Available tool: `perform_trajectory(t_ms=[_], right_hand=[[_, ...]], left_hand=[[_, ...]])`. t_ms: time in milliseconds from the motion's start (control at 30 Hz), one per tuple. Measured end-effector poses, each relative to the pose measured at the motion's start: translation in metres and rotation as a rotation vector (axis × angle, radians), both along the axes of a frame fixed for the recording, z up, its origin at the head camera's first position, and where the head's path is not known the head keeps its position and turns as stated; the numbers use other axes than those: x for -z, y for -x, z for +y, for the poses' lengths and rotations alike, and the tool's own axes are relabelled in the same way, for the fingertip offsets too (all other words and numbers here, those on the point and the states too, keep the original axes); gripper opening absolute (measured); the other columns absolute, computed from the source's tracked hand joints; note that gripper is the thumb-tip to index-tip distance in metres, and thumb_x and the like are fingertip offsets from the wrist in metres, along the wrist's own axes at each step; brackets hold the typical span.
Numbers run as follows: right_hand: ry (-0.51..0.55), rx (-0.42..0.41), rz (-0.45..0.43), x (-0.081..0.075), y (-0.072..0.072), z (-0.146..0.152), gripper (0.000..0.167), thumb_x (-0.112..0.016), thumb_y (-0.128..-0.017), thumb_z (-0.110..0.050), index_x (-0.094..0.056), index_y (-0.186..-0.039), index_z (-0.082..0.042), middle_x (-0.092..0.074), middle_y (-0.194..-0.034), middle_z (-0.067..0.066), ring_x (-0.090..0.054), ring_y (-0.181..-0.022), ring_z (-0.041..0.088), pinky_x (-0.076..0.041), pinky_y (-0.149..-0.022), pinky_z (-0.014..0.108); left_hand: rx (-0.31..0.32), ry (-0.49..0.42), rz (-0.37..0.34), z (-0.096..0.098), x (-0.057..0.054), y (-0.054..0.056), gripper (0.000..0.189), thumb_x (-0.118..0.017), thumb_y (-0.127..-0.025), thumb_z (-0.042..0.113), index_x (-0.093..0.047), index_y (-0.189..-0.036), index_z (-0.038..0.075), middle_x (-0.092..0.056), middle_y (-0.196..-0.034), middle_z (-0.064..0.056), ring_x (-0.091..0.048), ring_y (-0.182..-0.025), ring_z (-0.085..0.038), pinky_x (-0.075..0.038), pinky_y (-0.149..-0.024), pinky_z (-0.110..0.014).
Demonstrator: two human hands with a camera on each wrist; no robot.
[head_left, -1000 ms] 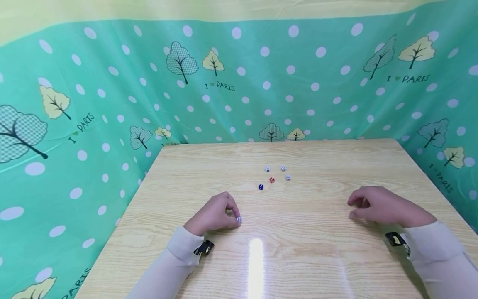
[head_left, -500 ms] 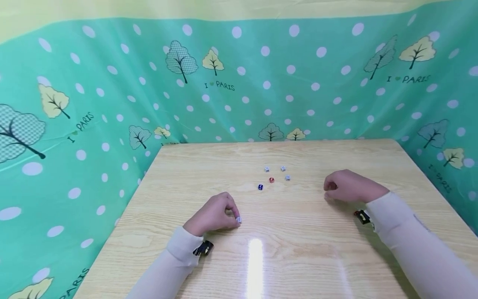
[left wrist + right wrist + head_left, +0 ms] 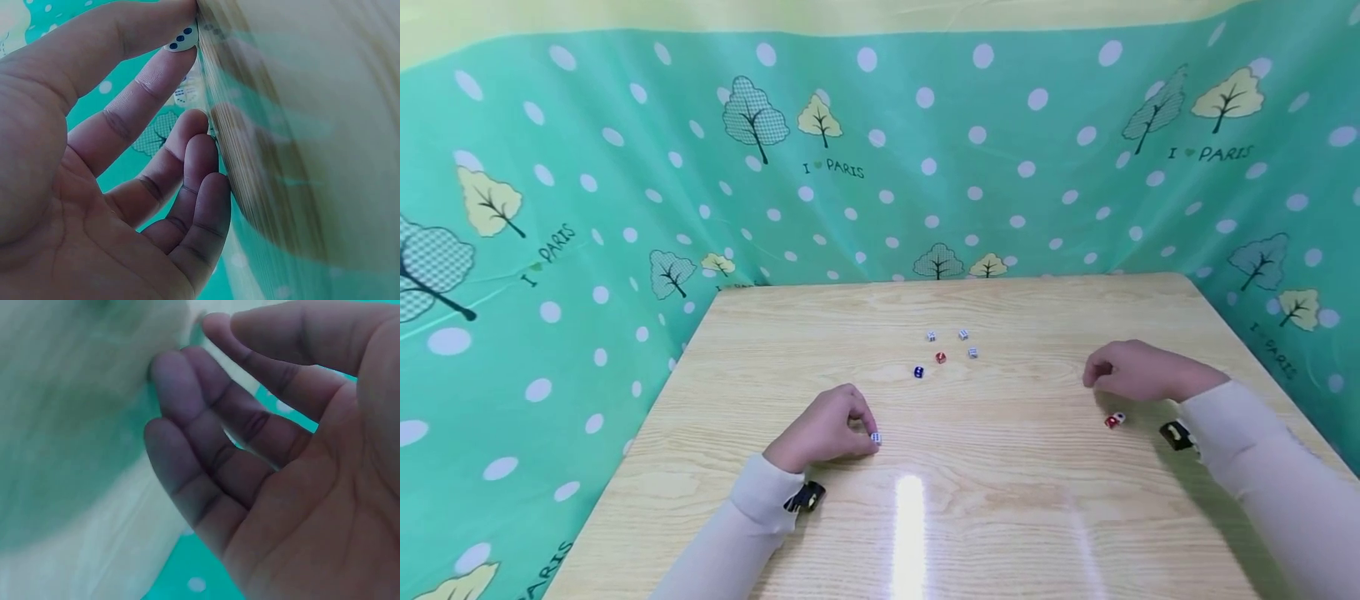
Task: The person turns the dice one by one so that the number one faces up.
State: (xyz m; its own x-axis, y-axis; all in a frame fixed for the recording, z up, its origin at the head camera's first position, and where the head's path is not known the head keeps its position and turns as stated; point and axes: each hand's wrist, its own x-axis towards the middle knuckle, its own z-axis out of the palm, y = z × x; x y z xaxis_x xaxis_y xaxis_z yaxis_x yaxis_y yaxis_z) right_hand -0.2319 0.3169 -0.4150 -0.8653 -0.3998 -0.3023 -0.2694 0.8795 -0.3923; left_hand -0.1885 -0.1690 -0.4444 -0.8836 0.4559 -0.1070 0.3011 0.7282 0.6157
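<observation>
With 12 o'clock at the far edge of the counter [image 3: 1000, 508], the left hand [image 3: 826, 425] pinches a dotted white die [image 3: 876, 437] between thumb and index finger, at the surface. The right hand [image 3: 1131, 371] is released, its fingers loosely bent; near its 6 o'clock sit a red-and-white pair of dice [image 3: 1112, 422]. Toward the left hand's 1 to 2 o'clock lies a lone red die [image 3: 941, 357], with a blue die [image 3: 918, 372] at its 8 and white dice at 11 [image 3: 931, 337], between 1 and 2 [image 3: 963, 335], and 3 [image 3: 973, 353].
</observation>
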Motion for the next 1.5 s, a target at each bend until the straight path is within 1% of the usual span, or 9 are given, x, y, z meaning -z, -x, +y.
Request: perform_trajectory(t_ms=[100, 233, 300, 400, 500, 800, 1200, 1367, 1500], right_hand=[[0.043, 0.036, -0.031, 0.002, -0.013, 0.013, 0.012, -0.062, -0.096, -0.01, -0.073, -0.099, -0.014, -0.069, -0.097, -0.002, -0.056, -0.087, 0.017, -0.049, -0.074, 0.034], [0.11, 0.019, -0.055, 0.006, -0.031, 0.021, 0.02, -0.066, -0.088, -0.002, -0.073, -0.101, -0.014, -0.065, -0.096, -0.002, -0.056, -0.086, 0.016, -0.049, -0.071, 0.029], [0.136, 0.004, -0.05, 0.008, -0.038, 0.022, 0.025, -0.071, -0.083, -0.001, -0.072, -0.103, -0.015, -0.064, -0.096, -0.001, -0.058, -0.086, 0.014, -0.051, -0.071, 0.027], [0.154, 0.001, -0.021, 0.012, -0.044, 0.022, 0.025, -0.079, -0.083, -0.007, -0.071, -0.105, -0.015, -0.065, -0.096, -0.003, -0.06, -0.084, 0.011, -0.053, -0.071, 0.026], [0.135, 0.002, 0.025, 0.014, -0.049, 0.019, 0.023, -0.084, -0.082, -0.013, -0.071, -0.1, -0.019, -0.066, -0.092, -0.006, -0.059, -0.081, 0.009, -0.052, -0.07, 0.025], [0.058, 0.029, 0.102, 0.012, -0.053, 0.011, 0.016, -0.084, -0.084, -0.016, -0.072, -0.087, -0.026, -0.063, -0.083, -0.01, -0.053, -0.076, 0.01, -0.047, -0.066, 0.025], [0.023, 0.127, 0.076, 0.013, -0.057, 0.006, 0.013, -0.085, -0.084, -0.021, -0.072, -0.085, -0.021, -0.064, -0.08, -0.007, -0.053, -0.074, 0.014, -0.044, -0.064, 0.029], [0.001, 0.109, 0.061, -0.002, -0.054, 0.005, 0.022, -0.087, -0.082, -0.027, -0.074, -0.096, -0.016, -0.065, -0.086, -0.003, -0.055, -0.077, 0.015, -0.047, -0.066, 0.031], [-0.02, 0.063, 0.113, -0.023, -0.038, 0.0, 0.027, -0.081, -0.088, -0.023, -0.073, -0.108, -0.007, -0.068, -0.092, -0.001, -0.06, -0.08, 0.015, -0.052, -0.07, 0.036]], left_hand=[[-0.002, -0.002, 0.007, 0.0, -0.001, 0.0, 0.019, -0.091, -0.075, 0.022, -0.073, -0.071, 0.026, -0.061, -0.101, 0.007, -0.058, -0.094, -0.017, -0.046, -0.086, -0.037], [-0.013, -0.004, 0.004, 0.0, -0.001, -0.001, 0.019, -0.091, -0.075, 0.022, -0.073, -0.071, 0.026, -0.061, -0.102, 0.007, -0.058, -0.095, -0.018, -0.046, -0.086, -0.038], [-0.018, -0.002, -0.001, 0.0, 0.0, -0.001, 0.019, -0.091, -0.075, 0.022, -0.073, -0.071, 0.026, -0.061, -0.102, 0.007, -0.058, -0.095, -0.017, -0.046, -0.087, -0.038], [-0.016, 0.004, 0.003, 0.0, 0.001, -0.001, 0.019, -0.091, -0.075, 0.022, -0.073, -0.071, 0.026, -0.061, -0.102, 0.007, -0.058, -0.095, -0.017, -0.047, -0.088, -0.038], [-0.01, 0.0, 0.002, 0.001, 0.0, -0.002, 0.019, -0.091, -0.075, 0.022, -0.073, -0.071, 0.026, -0.062, -0.102, 0.007, -0.058, -0.096, -0.017, -0.046, -0.089, -0.039], [-0.005, -0.012, 0.0, 0.0, -0.001, -0.002, 0.019, -0.09, -0.076, 0.022, -0.073, -0.071, 0.027, -0.061, -0.102, 0.008, -0.058, -0.095, -0.017, -0.046, -0.088, -0.038], [0.004, -0.001, -0.006, 0.001, -0.001, -0.001, 0.019, -0.09, -0.077, 0.023, -0.073, -0.072, 0.027, -0.062, -0.102, 0.008, -0.057, -0.096, -0.016, -0.046, -0.088, -0.038], [0.007, -0.005, -0.01, 0.001, -0.001, -0.001, 0.019, -0.09, -0.077, 0.023, -0.073, -0.071, 0.028, -0.062, -0.102, 0.008, -0.057, -0.096, -0.016, -0.046, -0.088, -0.038], [0.0, 0.001, -0.008, -0.001, -0.001, -0.001, 0.019, -0.09, -0.077, 0.024, -0.072, -0.071, 0.028, -0.061, -0.103, 0.008, -0.057, -0.097, -0.016, -0.046, -0.09, -0.039]])
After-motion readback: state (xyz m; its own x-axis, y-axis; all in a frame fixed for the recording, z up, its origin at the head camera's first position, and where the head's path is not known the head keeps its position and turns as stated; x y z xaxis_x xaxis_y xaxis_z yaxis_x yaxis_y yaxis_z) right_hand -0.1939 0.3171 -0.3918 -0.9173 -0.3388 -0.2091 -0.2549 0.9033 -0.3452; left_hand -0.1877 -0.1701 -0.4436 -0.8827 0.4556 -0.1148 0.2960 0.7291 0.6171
